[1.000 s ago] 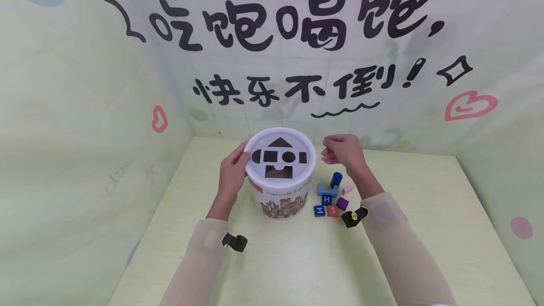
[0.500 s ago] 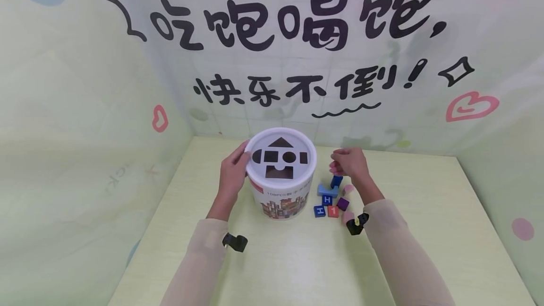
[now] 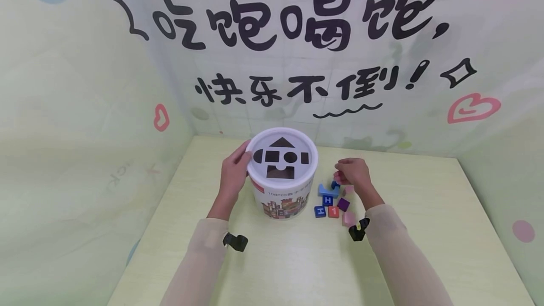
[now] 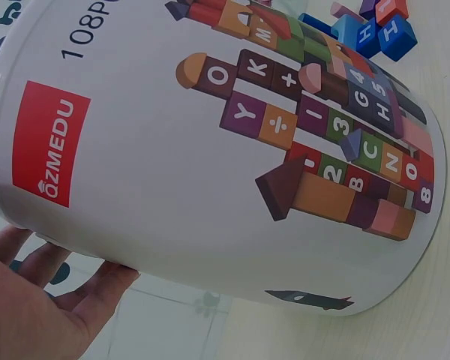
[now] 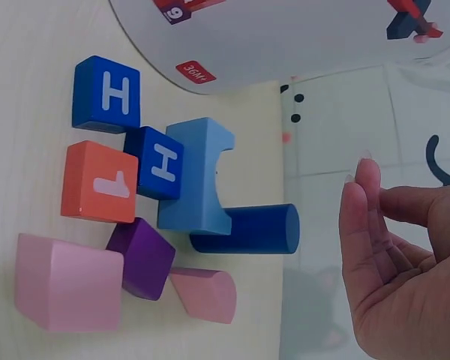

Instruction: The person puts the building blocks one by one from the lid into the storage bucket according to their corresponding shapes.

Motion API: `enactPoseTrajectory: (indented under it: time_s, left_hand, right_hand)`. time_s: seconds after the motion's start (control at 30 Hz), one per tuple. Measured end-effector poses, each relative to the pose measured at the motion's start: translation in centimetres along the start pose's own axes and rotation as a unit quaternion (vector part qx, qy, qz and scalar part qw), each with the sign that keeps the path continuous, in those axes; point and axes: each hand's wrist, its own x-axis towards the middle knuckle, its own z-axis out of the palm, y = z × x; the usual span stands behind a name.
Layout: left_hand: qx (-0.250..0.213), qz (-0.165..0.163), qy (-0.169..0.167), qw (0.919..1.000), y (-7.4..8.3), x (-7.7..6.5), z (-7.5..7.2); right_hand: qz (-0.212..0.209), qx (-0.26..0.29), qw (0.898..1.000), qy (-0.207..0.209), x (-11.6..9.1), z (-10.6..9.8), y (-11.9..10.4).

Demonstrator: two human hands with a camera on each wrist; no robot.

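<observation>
My left hand (image 3: 233, 171) holds the left side of a round white bucket (image 3: 280, 197), its fingers along the wall just under the rim. The bucket's white lid (image 3: 281, 183) has several shaped holes. To the right, my right hand (image 3: 355, 172) hovers above loose wooden blocks; its thumb meets the fingertips and nothing shows between them. In the right wrist view a dark blue cylinder (image 5: 262, 229) lies nearest that hand, against a light blue arch block (image 5: 191, 176). Beside them are two blue H blocks (image 5: 109, 94), an orange-red block (image 5: 97, 181), a purple block (image 5: 141, 259) and two pink blocks (image 5: 69, 285).
The blocks lie on a pale wood-look table (image 3: 280, 259) just right of the bucket. Behind stands a printed wall sheet (image 3: 272, 122) with large black writing; more sheets close off the left and right sides.
My right hand has come down and slightly right, from beside the lid to just over the blocks, partly covering the blue cylinder. The left hand and bucket stay put.
</observation>
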Motion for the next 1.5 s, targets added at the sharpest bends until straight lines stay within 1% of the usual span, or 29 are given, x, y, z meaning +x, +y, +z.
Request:
enactPoseTrajectory:
  time_s: [0.13, 0.37, 0.6, 0.7, 0.9, 0.97, 1.13, 1.5]
  left_hand:
    - [-0.002, -0.002, -0.002, 1.0000, 0.0, -0.1, 0.0]
    - [-0.004, -0.003, -0.004, 1.0000, 0.1, -0.1, 0.1]
    - [-0.002, -0.002, -0.005, 1.0000, 0.1, 0.0, 0.1]
    - [-0.004, -0.003, -0.005, 1.0000, 0.0, 0.0, 0.1]
    - [0.012, -0.002, -0.001, 0.9999, -0.2, 0.1, 0.1]
    - [0.009, -0.001, -0.002, 1.0000, -0.2, 0.1, 0.1]
    - [0.003, 0.001, -0.006, 1.0000, -0.1, 0.1, 0.2]
    - [0.001, 0.002, -0.004, 1.0000, 0.0, 0.0, 0.1]
  right_hand:
    - [-0.001, -0.001, 1.000, -0.007, 0.0, 0.0, 0.5]
    - [0.011, -0.016, 1.000, -0.005, 0.3, 0.0, 1.6]
    - [0.021, -0.004, 1.000, -0.014, 0.5, 0.1, 2.4]
    - [0.019, -0.001, 1.000, -0.017, 0.6, 0.2, 2.8]
    - [0.018, -0.007, 1.000, -0.018, 0.9, 0.5, 3.6]
    - [0.018, -0.008, 1.000, -0.020, 0.9, 0.6, 3.8]
    - [0.017, -0.015, 1.000, -0.019, 0.9, 0.6, 4.0]
    - [0.023, -0.026, 0.999, -0.025, 1.2, 0.7, 4.1]
